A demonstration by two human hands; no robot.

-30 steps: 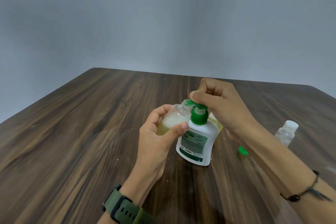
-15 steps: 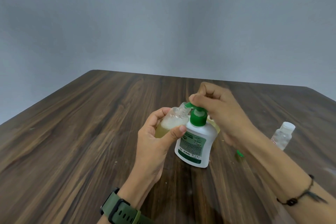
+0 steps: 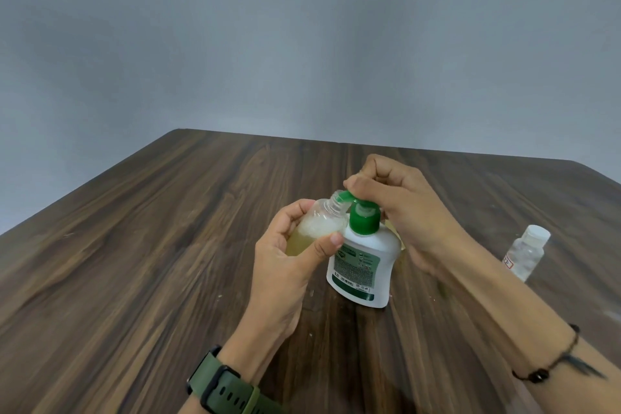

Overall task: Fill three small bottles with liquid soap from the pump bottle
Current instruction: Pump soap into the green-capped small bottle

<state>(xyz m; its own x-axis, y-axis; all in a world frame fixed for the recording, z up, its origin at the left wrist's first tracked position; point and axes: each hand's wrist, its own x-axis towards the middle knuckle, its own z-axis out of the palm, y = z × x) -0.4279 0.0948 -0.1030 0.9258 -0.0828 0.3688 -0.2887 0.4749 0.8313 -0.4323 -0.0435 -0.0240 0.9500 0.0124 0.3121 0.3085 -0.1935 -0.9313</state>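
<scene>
Dark brown table (image 3: 134, 279) with streaky wood grain, lighter tan bands running through; plain grey-blue wall (image 3: 302, 44) behind. White pump bottle (image 3: 364, 265) topped by a bright green pump head (image 3: 363, 215), label in dark green and white with fine print. Clear small bottle (image 3: 317, 228) showing pale yellow-green liquid below and whitish foam above. Second clear bottle (image 3: 526, 254) with white cap and a small red-edged sticker. Olive-green watch strap (image 3: 228, 390); black cord bracelet (image 3: 551, 363)
</scene>
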